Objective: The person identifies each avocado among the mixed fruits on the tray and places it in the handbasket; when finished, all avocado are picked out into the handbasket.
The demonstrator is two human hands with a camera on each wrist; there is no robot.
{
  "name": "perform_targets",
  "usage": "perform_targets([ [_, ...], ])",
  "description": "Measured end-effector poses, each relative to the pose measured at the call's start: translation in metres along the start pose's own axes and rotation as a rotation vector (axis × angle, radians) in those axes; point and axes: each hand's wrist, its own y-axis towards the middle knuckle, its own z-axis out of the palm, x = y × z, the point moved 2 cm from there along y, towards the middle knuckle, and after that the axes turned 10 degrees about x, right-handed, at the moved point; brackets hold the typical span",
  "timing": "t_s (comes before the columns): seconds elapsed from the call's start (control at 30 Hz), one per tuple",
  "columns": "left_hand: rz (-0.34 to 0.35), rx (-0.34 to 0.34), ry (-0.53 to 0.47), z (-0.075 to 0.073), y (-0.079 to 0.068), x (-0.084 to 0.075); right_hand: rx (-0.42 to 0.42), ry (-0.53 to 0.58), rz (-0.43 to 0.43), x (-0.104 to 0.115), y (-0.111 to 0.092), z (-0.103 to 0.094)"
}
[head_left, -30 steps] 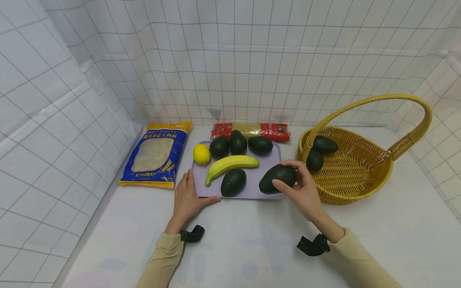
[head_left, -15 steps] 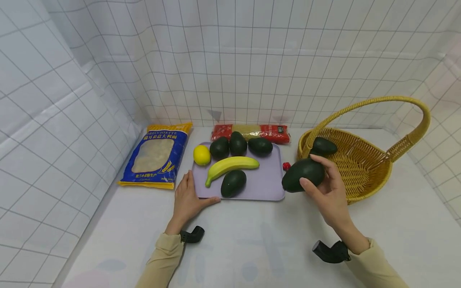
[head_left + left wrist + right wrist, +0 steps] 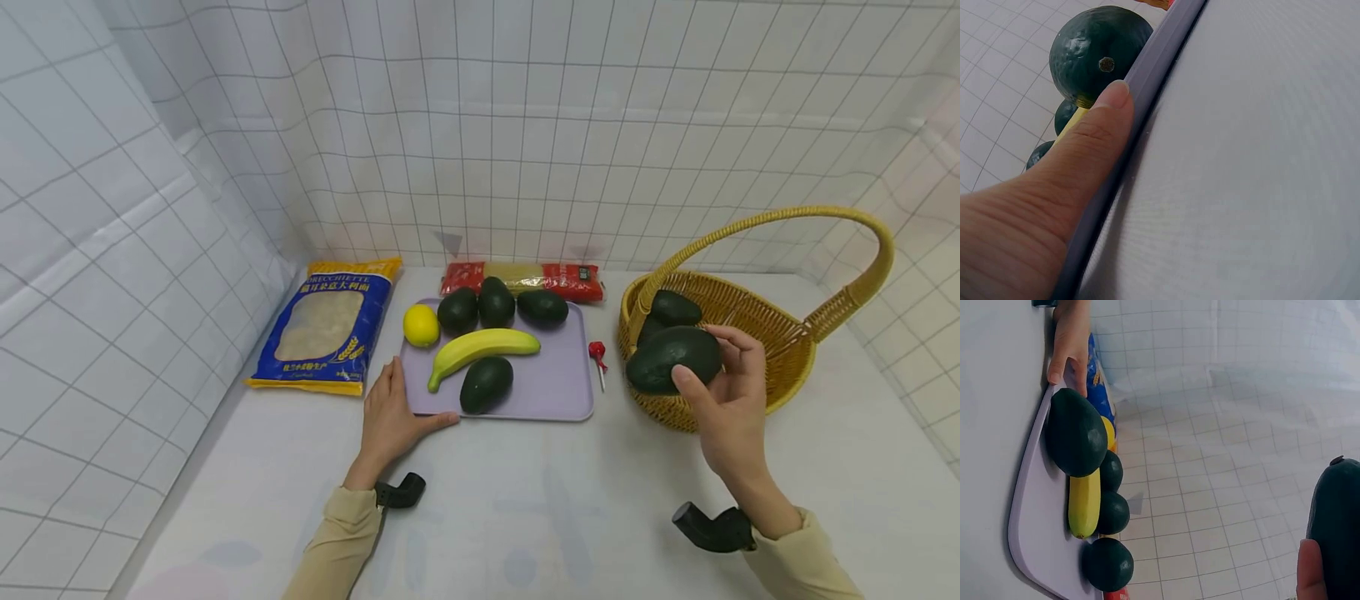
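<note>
My right hand (image 3: 735, 408) grips a dark green avocado (image 3: 673, 360) by its right end, in front of the wicker basket (image 3: 795, 385) and over its near left rim. In the right wrist view that avocado (image 3: 1342, 531) shows at the right edge with one finger on it. My left hand (image 3: 393, 421) rests at the near left corner of the lilac tray (image 3: 551, 387), fingers straight along its side and thumb along the front edge. On the tray lie a banana (image 3: 480, 346), a lemon (image 3: 421, 325), a near avocado (image 3: 487, 384) and several avocados (image 3: 496, 303) at the back.
Another avocado (image 3: 675, 308) lies inside the basket, whose tall handle (image 3: 810, 213) arches above it. A red lollipop (image 3: 597, 352) lies between tray and basket. Behind the tray is a red pasta packet (image 3: 573, 283); a blue orecchiette bag (image 3: 322, 325) lies left.
My right hand has carried the avocado rightward from over the tray to the basket's near left side, uncovering the lollipop. My left hand stays at the tray corner.
</note>
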Motion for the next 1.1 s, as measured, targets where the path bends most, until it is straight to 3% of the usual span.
perform_targets([
  [0.47,0.002,-0.002,-0.01,0.001,0.0,0.0,-0.043,-0.018,-0.018,-0.003,-0.001,-0.011],
  [0.8,0.016,-0.011,-0.006,0.0,0.0,-0.001,-0.143,-0.016,-0.053,0.0,0.002,-0.033],
  [1.1,0.021,-0.014,0.002,0.0,0.0,-0.001,-0.161,0.037,-0.085,0.002,0.008,-0.05],
])
